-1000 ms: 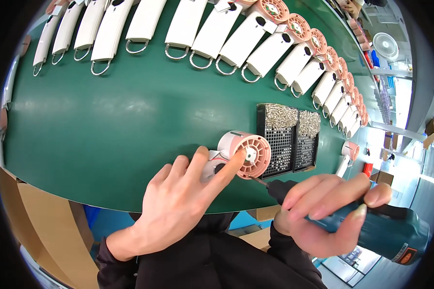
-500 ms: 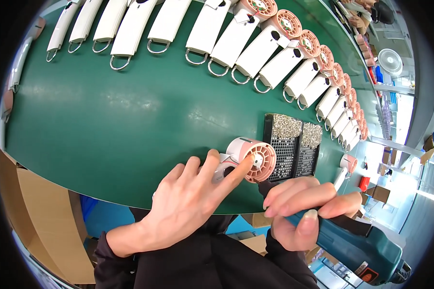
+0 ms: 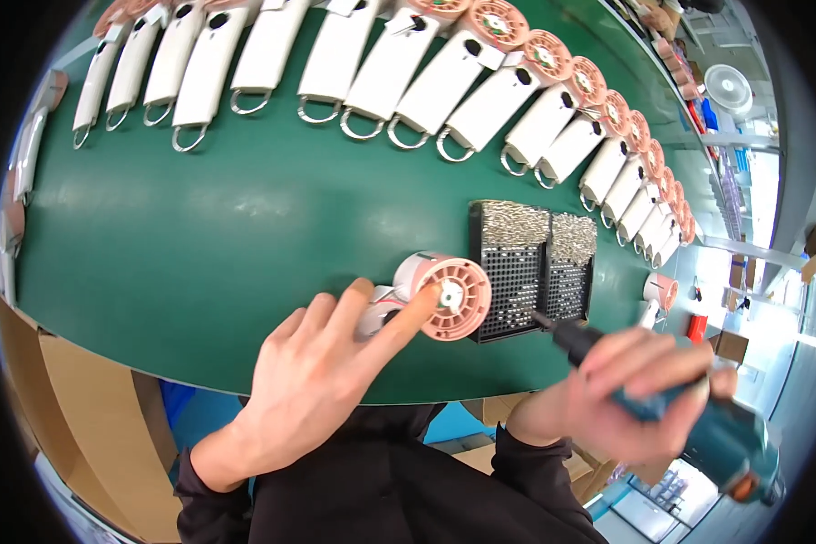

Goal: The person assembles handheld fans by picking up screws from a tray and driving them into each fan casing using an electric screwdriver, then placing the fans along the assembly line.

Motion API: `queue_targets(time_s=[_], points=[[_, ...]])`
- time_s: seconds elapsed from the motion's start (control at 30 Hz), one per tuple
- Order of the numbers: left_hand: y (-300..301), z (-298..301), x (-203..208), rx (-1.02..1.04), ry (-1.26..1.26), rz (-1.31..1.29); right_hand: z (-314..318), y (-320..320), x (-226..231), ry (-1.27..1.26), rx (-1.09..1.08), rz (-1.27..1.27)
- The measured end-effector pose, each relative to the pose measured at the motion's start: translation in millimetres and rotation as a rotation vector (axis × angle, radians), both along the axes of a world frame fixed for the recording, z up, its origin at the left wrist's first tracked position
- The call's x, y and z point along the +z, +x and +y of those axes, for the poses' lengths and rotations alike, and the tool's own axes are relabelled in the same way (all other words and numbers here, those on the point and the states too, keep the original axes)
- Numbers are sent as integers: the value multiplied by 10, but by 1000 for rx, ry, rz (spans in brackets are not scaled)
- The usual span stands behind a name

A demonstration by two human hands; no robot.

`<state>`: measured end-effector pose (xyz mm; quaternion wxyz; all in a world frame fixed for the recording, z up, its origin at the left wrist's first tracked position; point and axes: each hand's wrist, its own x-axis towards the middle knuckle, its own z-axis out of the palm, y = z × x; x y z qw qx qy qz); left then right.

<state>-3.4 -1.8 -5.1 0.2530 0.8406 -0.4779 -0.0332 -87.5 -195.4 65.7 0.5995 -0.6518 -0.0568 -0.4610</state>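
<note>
My left hand (image 3: 322,363) holds a pink and white appliance resembling a hair dryer. Its index finger presses near the hub of the round, spoked pink end (image 3: 462,313), which faces up. The white handle (image 3: 380,314) lies partly hidden under the other fingers. My right hand (image 3: 639,394), slightly blurred, is wrapped round a teal and black electric screwdriver (image 3: 734,444). The driver's dark tip points left, at the near edge of a black perforated screw tray (image 3: 515,286). Whether a screw sits on the tip I cannot tell.
Loose silver screws (image 3: 515,225) heap at the tray's far end. A curved row of similar white-handled appliances (image 3: 485,113) with metal loops lines the back of the green table (image 3: 199,254). More lie at the left edge. A cardboard box (image 3: 91,399) stands below, left.
My right hand has moved the screwdriver tip away from the round pink end, rightward to the screw tray. My left hand keeps its hold, and the view has shifted slightly.
</note>
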Motion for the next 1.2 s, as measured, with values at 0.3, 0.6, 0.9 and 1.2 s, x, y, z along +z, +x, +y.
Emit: queue_targets(time_s=[0.3,0.6,0.9,1.2], points=[[-23,-122,80,59,-12,59,-661,3,-298,167,-687,85],[-46,-210,77,54,23,125,-705,37,-387,236,-581,106],[-14,-247,98,52,-2,144,-749,40,-395,169,-551,140],[-7,-148,67,20,0,52,-613,-5,-282,182,-591,94]])
